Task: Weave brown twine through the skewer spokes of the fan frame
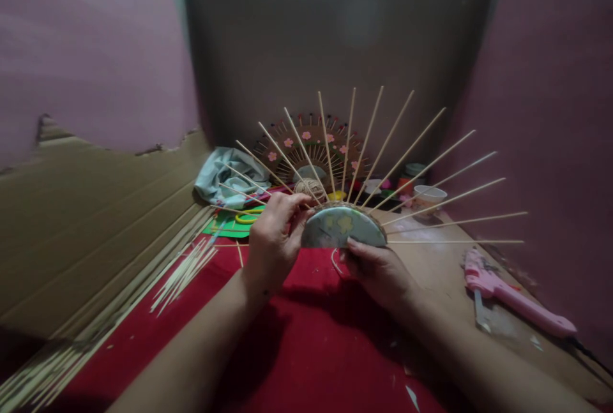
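Half-disc: held up at the centre of the frame, pale blue-grey half-disc (342,228) with yellowish flower shapes on its face, flat edge down.
Rim: twine-like edging (345,203) along the curve.
Stick rays: thin wooden sticks (407,158) radiate from the curve, reaching level on both sides; those at left run partly behind the hand.
Left hand: I see the left hand (280,228) drawn narrow on the half-disc's left edge; whether it also pinches a stick base, I cannot tell.
Right hand: the right hand (378,269) grips the lower right of the flat edge, thumb on the face.
Progress: I judge the ray layout largely done, since it spans the whole curve; no flowers or dark tips show on these rays. How firmly each is fixed, I cannot tell.
Fan-shaped piece: behind, upper centre, a fan-shaped decoration (316,132) carries pink flowers and dark-tipped rays.
Twine ball: just behind the left fingertips, a twine ball (309,189).
Loose sticks: left of centre, a spread of loose sticks (184,276) on red cloth (311,349).
Glue gun: right of the frame, a pink glue gun (517,298) lies on the bench (445,285).
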Motion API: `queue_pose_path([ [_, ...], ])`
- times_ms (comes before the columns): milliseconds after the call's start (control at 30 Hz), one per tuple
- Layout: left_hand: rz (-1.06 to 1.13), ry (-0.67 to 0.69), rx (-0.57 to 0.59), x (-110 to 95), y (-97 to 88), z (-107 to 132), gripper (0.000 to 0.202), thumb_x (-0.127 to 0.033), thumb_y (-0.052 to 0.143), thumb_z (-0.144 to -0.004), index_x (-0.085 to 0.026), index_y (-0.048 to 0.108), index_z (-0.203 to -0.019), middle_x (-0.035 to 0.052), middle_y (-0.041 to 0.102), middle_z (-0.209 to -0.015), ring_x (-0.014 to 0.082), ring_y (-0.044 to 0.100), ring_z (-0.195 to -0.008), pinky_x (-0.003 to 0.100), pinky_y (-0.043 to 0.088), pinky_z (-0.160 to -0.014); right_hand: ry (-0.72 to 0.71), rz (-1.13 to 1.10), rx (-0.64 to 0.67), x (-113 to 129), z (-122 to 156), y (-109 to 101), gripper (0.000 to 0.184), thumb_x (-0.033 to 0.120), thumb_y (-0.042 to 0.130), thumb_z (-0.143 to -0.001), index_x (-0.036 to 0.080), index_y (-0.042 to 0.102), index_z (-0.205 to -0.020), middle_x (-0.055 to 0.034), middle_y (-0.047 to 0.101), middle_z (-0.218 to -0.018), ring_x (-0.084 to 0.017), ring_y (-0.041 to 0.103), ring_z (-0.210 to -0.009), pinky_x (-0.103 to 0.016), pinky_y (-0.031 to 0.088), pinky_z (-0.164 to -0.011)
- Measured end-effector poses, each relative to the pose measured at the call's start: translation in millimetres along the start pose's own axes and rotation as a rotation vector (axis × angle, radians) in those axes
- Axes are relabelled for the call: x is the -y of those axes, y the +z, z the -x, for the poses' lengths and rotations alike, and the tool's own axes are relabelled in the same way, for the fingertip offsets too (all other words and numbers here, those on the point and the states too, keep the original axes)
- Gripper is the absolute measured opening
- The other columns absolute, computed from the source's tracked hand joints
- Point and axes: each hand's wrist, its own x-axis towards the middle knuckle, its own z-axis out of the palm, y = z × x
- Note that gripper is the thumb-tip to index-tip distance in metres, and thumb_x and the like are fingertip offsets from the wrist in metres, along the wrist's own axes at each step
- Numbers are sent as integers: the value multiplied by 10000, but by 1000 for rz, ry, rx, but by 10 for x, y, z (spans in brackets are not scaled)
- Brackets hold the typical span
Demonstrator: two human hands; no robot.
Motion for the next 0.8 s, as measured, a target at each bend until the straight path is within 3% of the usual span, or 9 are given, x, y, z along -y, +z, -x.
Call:
queue_pose_path([
  [133, -85, 36, 10, -59, -13, -1, 159, -181, 533, -781, -188, 520, -938, 39, 575, -900, 164, 519, -872, 316, 430, -798, -46, 70, 8, -36, 25, -3, 158, 236, 656, -672, 137, 588, -570, 26, 478, -509, -65, 369, -480, -205, 269, -457],
  [267, -29, -85, 125, -96, 9, 24, 272, -198, 497, -804, -216, 421, -1065, 22, 599, -939, 119, 580, -745, 243, 469, -658, -45, 145, 36, -64, 50, 19, 212, 278, 619, -706, 136, 584, -552, 23, 448, -514, -71, 347, -483, -226, 279, -489],
  [433, -39, -153, 185, -121, 26, 19, 380, -211, 481, -814, -219, 348, -1169, 29, 629, -931, 127, 613, -714, 242, 480, -626, -22, 181, 35, -76, 84, 48, 211, 286, 617, -694, 144, 577, -543, 31, 411, -523, -70, 294, -478, -238, 257, -489],
  [667, 27, -196, 173, -115, 21, -5, 422, -172, 463, -815, -236, 374, -1223, 11, 638, -873, 135, 617, -747, 261, 491, -685, -154, 771, 41, -8, 164, -6, 186, 356, 582, -732, 211, 664, -649, -2, 516, -603, -121, 380, -545, -254, 288, -507],
  [800, 229, -296, 151, -111, 15, -18, 438, -154, 490, -789, -253, 414, -1208, -3, 613, -806, 120, 601, -679, 226, 506, -586, -133, 832, 22, 31, 186, 32, 272, 416, 508, -777, 223, 656, -653, 5, 506, -609, -122, 398, -552, -242, 315, -505],
])
